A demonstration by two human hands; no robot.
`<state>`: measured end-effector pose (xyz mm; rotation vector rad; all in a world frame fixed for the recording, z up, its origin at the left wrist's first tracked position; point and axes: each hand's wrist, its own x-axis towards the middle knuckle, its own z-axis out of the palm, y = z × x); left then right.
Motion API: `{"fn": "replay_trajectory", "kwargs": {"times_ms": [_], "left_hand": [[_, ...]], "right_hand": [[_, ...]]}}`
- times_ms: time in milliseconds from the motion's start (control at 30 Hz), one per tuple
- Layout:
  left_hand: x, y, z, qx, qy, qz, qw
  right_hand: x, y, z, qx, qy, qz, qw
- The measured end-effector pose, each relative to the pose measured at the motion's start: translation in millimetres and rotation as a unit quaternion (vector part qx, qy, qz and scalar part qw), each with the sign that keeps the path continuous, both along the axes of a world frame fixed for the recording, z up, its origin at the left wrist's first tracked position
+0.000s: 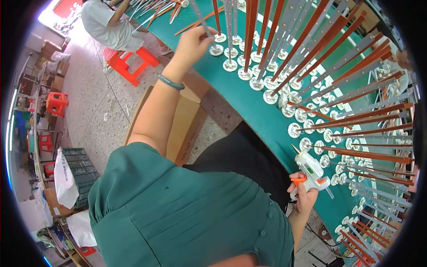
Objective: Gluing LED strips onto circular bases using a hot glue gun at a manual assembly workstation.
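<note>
My left hand point(192, 46), with a bangle on its wrist, reaches to the table's far left edge. Its fingers are closed around a grey strip point(201, 17) that stands on a round white base point(216, 50). In my right hand point(304, 196), near the table's front edge, is a white glue gun point(310, 167) with an orange trigger. The gun's nozzle points up and to the left, close to the round bases. Many brown strips point(307, 38) and grey strips stand in rows beside both hands, each on its own round white base.
The green table point(249, 104) curves around me. Loose strips point(155, 8) lie at its far end, where another person point(104, 26) sits. A red stool point(133, 64) stands on the floor, and an open cardboard box point(187, 120) is below my left arm. Dark crates point(80, 173) stand at left.
</note>
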<state>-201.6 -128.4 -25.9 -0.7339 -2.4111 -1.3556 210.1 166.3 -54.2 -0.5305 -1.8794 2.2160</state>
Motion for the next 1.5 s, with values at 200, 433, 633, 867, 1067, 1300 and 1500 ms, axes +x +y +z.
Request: {"fn": "replay_trajectory", "kwargs": {"times_ms": [200,433,633,867,1067,1300,1500], "left_hand": [[-19.1,9.0,-11.3,-0.007,-0.031,-0.028,0.999],[-27.2,3.4,-11.6,-0.023,-0.017,-0.036,0.999],[-20.7,6.4,-6.7,-0.032,-0.021,-0.016,0.999],[-29.4,-11.0,-15.1,0.009,-0.079,-0.091,0.993],[-89.7,-34.0,-18.3,-0.052,-0.014,0.142,0.988],[-142.2,-20.1,-21.4,-0.359,0.035,0.182,0.915],[-149.6,-37.4,12.9,0.109,-0.265,-0.056,0.956]], "right_hand": [[2.6,-0.6,0.8,-0.004,-0.005,-0.03,1.0],[1.9,1.0,-0.5,-0.008,0.001,-0.027,1.0],[2.6,1.1,-0.1,-0.006,0.0,-0.03,1.0],[2.7,0.0,-0.4,0.011,-0.004,-0.027,1.0],[2.5,0.1,-4.1,-0.017,0.019,-0.042,0.999],[2.7,-1.5,-4.9,-0.017,0.023,-0.052,0.998],[5.3,-0.4,-7.2,-0.029,0.026,-0.045,0.998]]}}
